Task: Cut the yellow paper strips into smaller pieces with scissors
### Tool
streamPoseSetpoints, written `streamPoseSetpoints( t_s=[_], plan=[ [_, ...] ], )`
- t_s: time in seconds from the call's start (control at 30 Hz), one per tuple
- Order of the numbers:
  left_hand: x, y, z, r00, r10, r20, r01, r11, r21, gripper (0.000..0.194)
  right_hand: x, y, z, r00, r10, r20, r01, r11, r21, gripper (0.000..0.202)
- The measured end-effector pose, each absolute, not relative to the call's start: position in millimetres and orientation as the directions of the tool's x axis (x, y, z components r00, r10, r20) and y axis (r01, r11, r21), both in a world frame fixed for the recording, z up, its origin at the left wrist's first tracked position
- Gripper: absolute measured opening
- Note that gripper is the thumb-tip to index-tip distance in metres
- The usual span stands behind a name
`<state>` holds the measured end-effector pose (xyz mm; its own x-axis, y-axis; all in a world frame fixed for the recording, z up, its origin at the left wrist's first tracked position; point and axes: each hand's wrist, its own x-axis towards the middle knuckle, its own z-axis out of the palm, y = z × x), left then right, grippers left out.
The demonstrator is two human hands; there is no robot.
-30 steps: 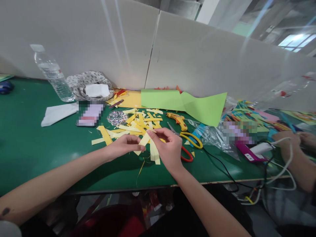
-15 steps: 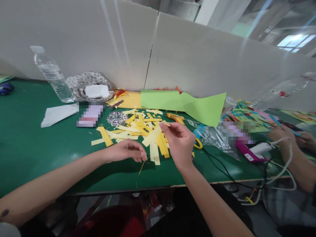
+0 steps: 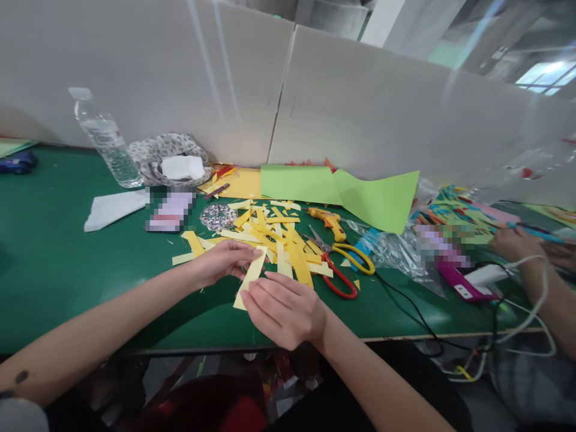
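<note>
A pale yellow paper strip (image 3: 250, 278) is held slantwise above the front part of the green table. My left hand (image 3: 221, 261) pinches its upper end between thumb and fingers. Lower down, my right hand (image 3: 284, 307) grips the same strip, its fingers curled and their tips pressed on the paper. Just behind both hands lies a loose pile of yellow paper strips (image 3: 261, 225), pale and deeper yellow mixed. Whether the left fingers also hold the thin thread cannot be made out.
Scissors (image 3: 346, 288) with red and yellow handles and a yellow glue gun (image 3: 330, 223) lie right of the pile. Behind are green paper (image 3: 301, 184) and a round patch of sequins (image 3: 218, 217). A water bottle (image 3: 108, 144) stands left. A co-worker's hand (image 3: 517, 245) is far right.
My right hand has brought the pale strip from the pile down and left to my left hand, and both now hold it. The thin thread no longer shows. The scissors are uncovered.
</note>
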<state>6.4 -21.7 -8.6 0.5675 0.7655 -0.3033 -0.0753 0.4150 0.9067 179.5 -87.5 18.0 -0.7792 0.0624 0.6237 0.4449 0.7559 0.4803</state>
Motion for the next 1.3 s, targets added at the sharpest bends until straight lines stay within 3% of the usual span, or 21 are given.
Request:
streamPoseSetpoints(
  t_s=[0.3, 0.43, 0.53, 0.63, 0.73, 0.8, 0.93, 1.17, 1.3],
  plan=[
    [3.0, -16.5, 1.0, 0.389, 0.881, -0.27, -0.189, 0.363, 0.912, 0.017, 178.0, -79.4, 6.6, -0.796, 0.07, 0.602, 0.435, 0.758, 0.487, 0.01],
    [-2.1, -9.9, -0.3, 0.296, 0.927, -0.229, -0.264, 0.309, 0.914, 0.014, 180.0, -73.2, 7.0, -0.755, 0.158, 0.637, 0.486, 0.786, 0.382, 0.004],
    [-4.6, -7.1, -2.1, 0.204, 0.968, -0.144, -0.29, 0.201, 0.936, 0.016, 181.2, -70.3, 10.7, -0.61, 0.303, 0.732, 0.552, 0.825, 0.119, 0.026],
    [-3.5, -9.3, -1.2, 0.142, 0.988, -0.064, -0.233, 0.096, 0.968, 0.018, 178.1, -70.4, 15.1, -0.382, 0.563, 0.733, 0.573, 0.766, -0.29, 0.042],
    [-0.1, -14.7, 1.5, 0.154, 0.988, -0.006, -0.192, 0.036, 0.981, 0.018, 172.3, -71.0, 15.0, -0.217, 0.865, 0.452, 0.546, 0.491, -0.679, 0.032],
    [1.8, -17.4, 2.7, 0.149, 0.989, 0.005, -0.195, 0.025, 0.981, 0.017, 169.0, -70.8, 12.4, -0.216, 0.949, 0.228, 0.512, 0.31, -0.801, 0.024],
    [1.9, -17.2, 3.3, 0.127, 0.991, -0.04, -0.243, 0.07, 0.967, 0.015, 167.0, -69.4, 8.7, -0.245, 0.967, 0.073, 0.453, 0.181, -0.873, 0.019],
    [1.9, -15.1, 4.9, 0.266, 0.95, -0.163, -0.29, 0.24, 0.926, 0.019, 175.0, -63.0, 12.1, -0.193, 0.981, 0.028, 0.386, 0.102, -0.917, 0.02],
    [3.1, -17.3, 4.6, 0.263, 0.952, -0.155, -0.248, 0.222, 0.943, 0.02, 175.2, -62.2, 9.5, -0.209, 0.977, 0.031, 0.44, 0.123, -0.889, 0.02]
  ],
)
